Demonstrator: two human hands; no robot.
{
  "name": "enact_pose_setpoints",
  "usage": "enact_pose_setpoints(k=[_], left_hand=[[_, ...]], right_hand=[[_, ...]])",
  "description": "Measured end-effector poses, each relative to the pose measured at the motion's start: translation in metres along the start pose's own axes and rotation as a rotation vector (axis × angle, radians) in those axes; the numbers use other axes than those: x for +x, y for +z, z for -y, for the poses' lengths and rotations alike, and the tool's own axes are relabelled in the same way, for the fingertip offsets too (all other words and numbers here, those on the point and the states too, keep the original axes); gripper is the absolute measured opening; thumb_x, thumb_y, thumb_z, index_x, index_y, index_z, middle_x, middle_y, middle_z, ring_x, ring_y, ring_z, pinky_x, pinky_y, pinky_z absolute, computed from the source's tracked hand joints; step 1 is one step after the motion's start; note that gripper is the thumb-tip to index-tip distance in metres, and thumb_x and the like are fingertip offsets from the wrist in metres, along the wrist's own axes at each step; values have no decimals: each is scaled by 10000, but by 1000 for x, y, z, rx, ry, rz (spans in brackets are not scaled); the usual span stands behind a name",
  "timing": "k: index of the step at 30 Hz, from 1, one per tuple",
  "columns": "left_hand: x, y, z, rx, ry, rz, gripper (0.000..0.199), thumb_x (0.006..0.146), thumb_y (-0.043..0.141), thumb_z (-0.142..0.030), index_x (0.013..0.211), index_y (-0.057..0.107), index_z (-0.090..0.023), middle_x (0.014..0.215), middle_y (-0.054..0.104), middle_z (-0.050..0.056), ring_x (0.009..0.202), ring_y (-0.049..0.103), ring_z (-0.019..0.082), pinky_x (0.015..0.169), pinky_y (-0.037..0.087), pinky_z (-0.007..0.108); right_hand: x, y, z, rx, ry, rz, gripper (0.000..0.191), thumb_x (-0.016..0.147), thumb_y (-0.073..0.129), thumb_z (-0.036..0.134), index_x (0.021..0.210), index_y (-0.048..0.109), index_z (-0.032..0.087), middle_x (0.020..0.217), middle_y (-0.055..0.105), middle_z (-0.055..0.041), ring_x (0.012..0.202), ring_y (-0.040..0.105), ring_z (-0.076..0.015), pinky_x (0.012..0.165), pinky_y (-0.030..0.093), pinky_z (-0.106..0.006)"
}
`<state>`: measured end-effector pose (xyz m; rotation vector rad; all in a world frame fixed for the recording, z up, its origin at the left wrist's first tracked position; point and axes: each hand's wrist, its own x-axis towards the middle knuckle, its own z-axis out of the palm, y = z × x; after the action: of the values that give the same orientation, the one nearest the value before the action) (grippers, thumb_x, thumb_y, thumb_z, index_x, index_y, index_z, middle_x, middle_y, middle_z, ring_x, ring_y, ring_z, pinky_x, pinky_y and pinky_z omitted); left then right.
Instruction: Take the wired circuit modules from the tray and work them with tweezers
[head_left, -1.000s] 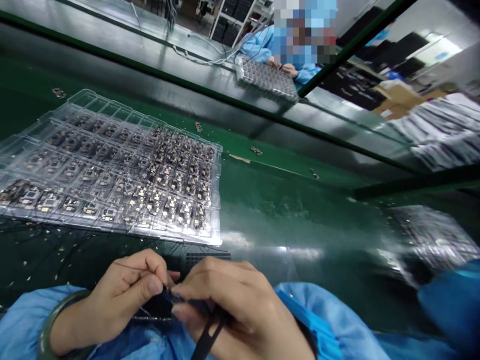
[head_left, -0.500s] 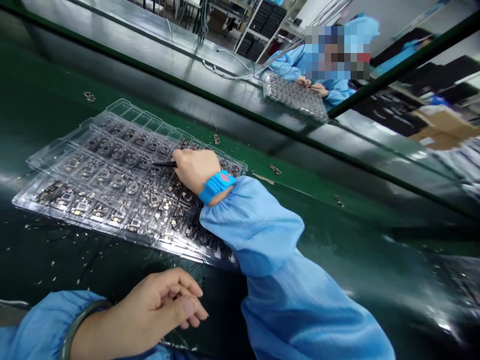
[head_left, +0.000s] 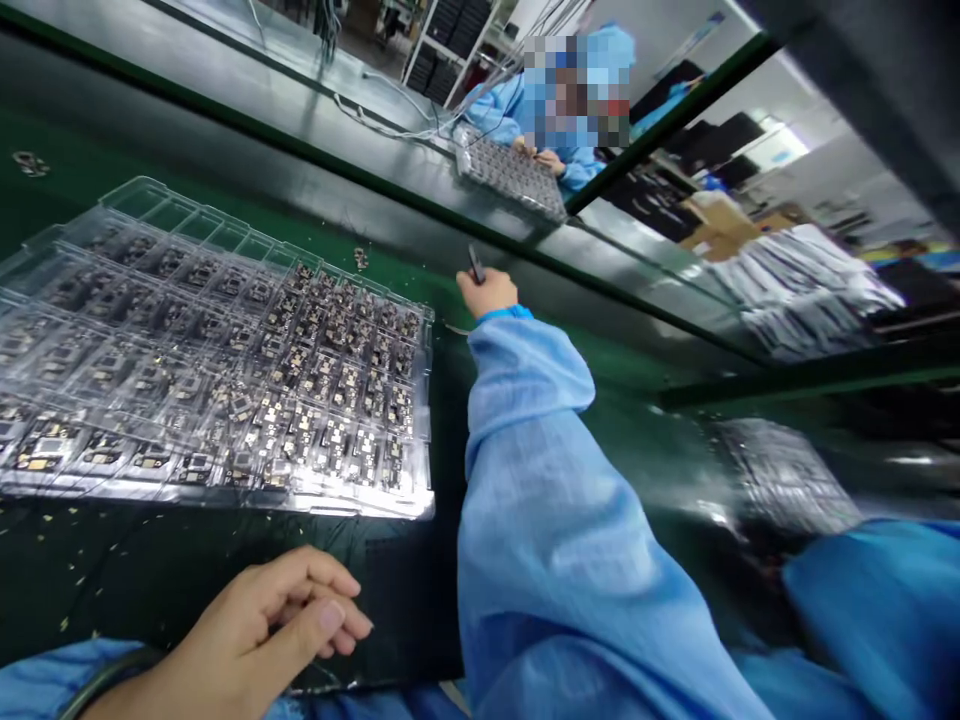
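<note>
1. Head view, right hand: the right hand [head_left: 487, 295] is reached out past the far side of the bench, and its fingers are pressed together, pinching a pair of dark tweezers [head_left: 475, 263] that point up beyond the fingertips.
2. Head view, left hand: the left hand [head_left: 277, 620] lies near the camera, its fingers loosely curled and close together, pinching nothing that can be seen. A dark bangle [head_left: 105, 680] circles the wrist behind them.
3. The stacked clear plastic trays [head_left: 431, 430] sit ahead of the left fingers and to the left of the right fingers, touching neither hand.
4. Small circuit boards [head_left: 300, 420] fill most pockets in tidy rows, while a row along the far edge looks empty, though glare may hide some boards there.
5. A small loose part [head_left: 361, 258] lies on the green bench mat [head_left: 570, 365] just beyond the tray, below the right fingers.
6. Across the bench, a co-worker's hands [head_left: 540, 150] are at another tray of boards [head_left: 510, 175].
7. No brand, label or writing can be read.
</note>
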<state>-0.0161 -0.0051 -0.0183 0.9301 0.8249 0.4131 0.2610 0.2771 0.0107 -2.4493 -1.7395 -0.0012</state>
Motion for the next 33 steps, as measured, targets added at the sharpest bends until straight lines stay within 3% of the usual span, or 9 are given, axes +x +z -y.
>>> enact_pose_setpoints(k=[4, 8, 14, 17, 20, 23, 26, 29, 33], left_hand=[[2, 2, -2, 27, -5, -6, 228, 881, 533, -398, 984, 616, -212, 911, 749, 42, 829, 691, 160, 765, 539, 255], [3, 4, -6, 115, -20, 22, 211, 878, 533, -377, 999, 617, -226, 963, 747, 40, 896, 691, 175, 828, 529, 275], [0, 7, -6, 75, 28, -36, 208, 856, 574, -376, 976, 646, -222, 961, 742, 51, 910, 689, 193, 850, 529, 309], [1, 8, -7, 37, 30, -45, 192, 861, 585, -342, 984, 642, -205, 977, 738, 65, 884, 689, 180, 804, 548, 289], [4, 12, -12, -49, 76, -128, 211, 877, 564, -344, 994, 617, -177, 918, 728, 73, 661, 669, 132, 524, 536, 203], [9, 16, -18, -146, 176, -201, 233, 865, 586, -345, 1012, 580, -164, 895, 708, 56, 480, 589, 69, 437, 508, 181], [13, 19, -18, -182, 233, -246, 252, 844, 619, -337, 1018, 575, -161, 866, 685, 38, 540, 630, 94, 469, 542, 196], [15, 22, -14, -210, 273, -277, 191, 843, 622, -314, 951, 587, -160, 754, 653, 2, 610, 668, 125, 450, 535, 178], [15, 24, -10, -132, 249, -289, 121, 867, 594, -272, 855, 584, -152, 646, 662, -27, 459, 620, 74, 471, 524, 173]], right_hand=[[3, 26, -51, -24, 95, 72, 274, 884, 556, 354, 1050, 625, 148, 1066, 660, -89, 957, 631, -204, 837, 497, -372], [1, 39, -57, -12, 90, 42, 260, 921, 493, 327, 1049, 613, 135, 1081, 649, -118, 998, 615, -215, 879, 470, -411], [-15, 1, -40, 112, -19, -120, 296, 939, 391, 283, 1064, 605, 120, 1046, 668, -156, 966, 618, -223, 817, 447, -336], [-64, -29, -32, 360, -151, -109, 251, 906, 458, 314, 918, 630, 132, 732, 654, -41, 654, 604, -142, 633, 458, -258], [-141, -51, -25, 699, -325, 126, 234, 847, 566, 374, 805, 615, 150, 506, 497, 60, 413, 459, -82, 457, 391, -218], [-214, -58, -21, 774, -419, 272, 171, 852, 580, 329, 830, 629, 166, 530, 523, 63, 426, 480, -73, 468, 410, -209], [-261, -51, -20, 759, -481, 262, 105, 874, 553, 251, 872, 633, 183, 592, 595, 40, 520, 575, -97, 544, 461, -223], [-286, -38, -22, 773, -490, 187, 101, 882, 531, 205, 911, 628, 209, 723, 675, 9, 613, 639, -121, 594, 501, -242], [-306, -26, -27, 820, -410, 75, 135, 872, 535, 183, 940, 632, 246, 771, 699, 0, 659, 673, -152, 621, 542, -275]])
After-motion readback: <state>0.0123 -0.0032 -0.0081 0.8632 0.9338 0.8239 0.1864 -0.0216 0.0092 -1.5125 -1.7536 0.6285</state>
